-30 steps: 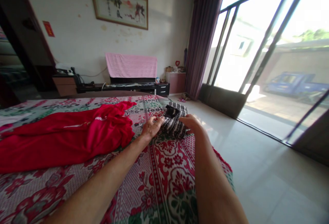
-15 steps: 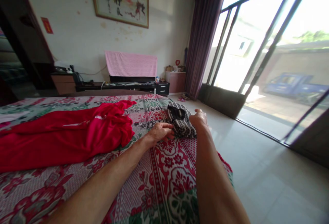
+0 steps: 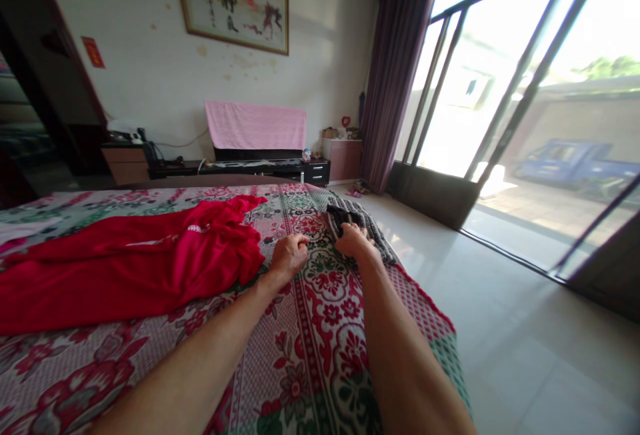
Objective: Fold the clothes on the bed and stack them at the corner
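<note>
Gry knit (image 3: 376, 225) w/ blk patch (image 3: 340, 212), prob. folded.

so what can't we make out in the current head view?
Head view, each item:
Striped knit, part of its top: covered by the right hand; whether the fingers grip it or rest on it, can't tell.
Red garment, left end: cut off by the left edge.
Blue vehicle, details: blurred.
Framed picture, smallest writing: too small.

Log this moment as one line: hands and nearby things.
right hand: on striped knit cloth | left hand: curled over flowered cover, contact unclear | red clothing: on cover, left of left hand
</note>
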